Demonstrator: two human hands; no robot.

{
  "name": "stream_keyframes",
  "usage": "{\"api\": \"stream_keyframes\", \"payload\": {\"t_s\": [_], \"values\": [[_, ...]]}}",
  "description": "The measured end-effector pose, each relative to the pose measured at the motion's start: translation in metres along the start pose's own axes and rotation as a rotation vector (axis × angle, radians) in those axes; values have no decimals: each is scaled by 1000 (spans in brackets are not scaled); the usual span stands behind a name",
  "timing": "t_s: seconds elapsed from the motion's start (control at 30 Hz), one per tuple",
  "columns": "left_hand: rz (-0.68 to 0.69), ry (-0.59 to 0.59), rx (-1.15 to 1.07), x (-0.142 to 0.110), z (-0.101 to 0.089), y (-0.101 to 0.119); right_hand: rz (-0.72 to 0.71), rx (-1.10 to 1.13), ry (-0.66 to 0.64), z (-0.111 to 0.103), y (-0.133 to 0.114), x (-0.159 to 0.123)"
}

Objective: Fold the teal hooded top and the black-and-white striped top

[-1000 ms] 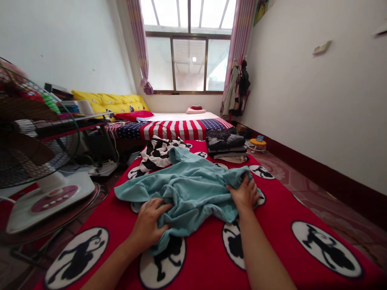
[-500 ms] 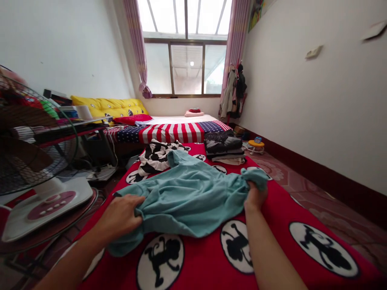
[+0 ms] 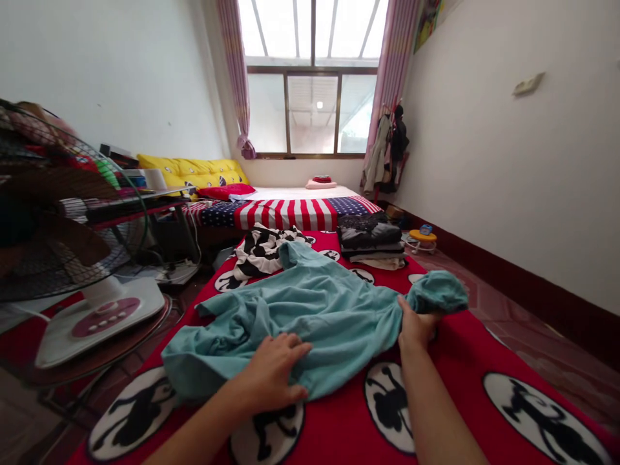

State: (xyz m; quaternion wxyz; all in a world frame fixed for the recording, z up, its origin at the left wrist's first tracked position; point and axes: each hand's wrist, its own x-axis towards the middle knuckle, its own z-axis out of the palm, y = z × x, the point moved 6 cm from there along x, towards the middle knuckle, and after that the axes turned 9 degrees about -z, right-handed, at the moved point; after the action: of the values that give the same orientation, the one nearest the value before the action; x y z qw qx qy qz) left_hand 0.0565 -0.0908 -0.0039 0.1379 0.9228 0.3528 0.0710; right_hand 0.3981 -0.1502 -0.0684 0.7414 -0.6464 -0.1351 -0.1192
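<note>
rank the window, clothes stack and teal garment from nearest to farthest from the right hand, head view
1. Teal garment: gripped in the right hand.
2. Clothes stack: beyond it, on the red cover.
3. Window: in the back wall.

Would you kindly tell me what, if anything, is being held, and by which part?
The right hand grips the teal garment by its bunched right end. The left hand lies on it near the front edge, without a visible grip.
</note>
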Motion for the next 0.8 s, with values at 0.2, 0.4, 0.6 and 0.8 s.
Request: {"api": "stream_keyframes", "payload": {"t_s": [0.2,0.4,0.6,0.8], "values": [[-79,-150,-95,8,33,7,-35,-38,21,3,2,2],[170,-548,-503,21,5,38,2,-8,151,-8,-7,-3],[-121,185,-133,81,-5,-24,-25,18,144,-7,-14,-4],[-235,198,73,85,46,-55,-60,-57,151,-14,-23,-4]]}}
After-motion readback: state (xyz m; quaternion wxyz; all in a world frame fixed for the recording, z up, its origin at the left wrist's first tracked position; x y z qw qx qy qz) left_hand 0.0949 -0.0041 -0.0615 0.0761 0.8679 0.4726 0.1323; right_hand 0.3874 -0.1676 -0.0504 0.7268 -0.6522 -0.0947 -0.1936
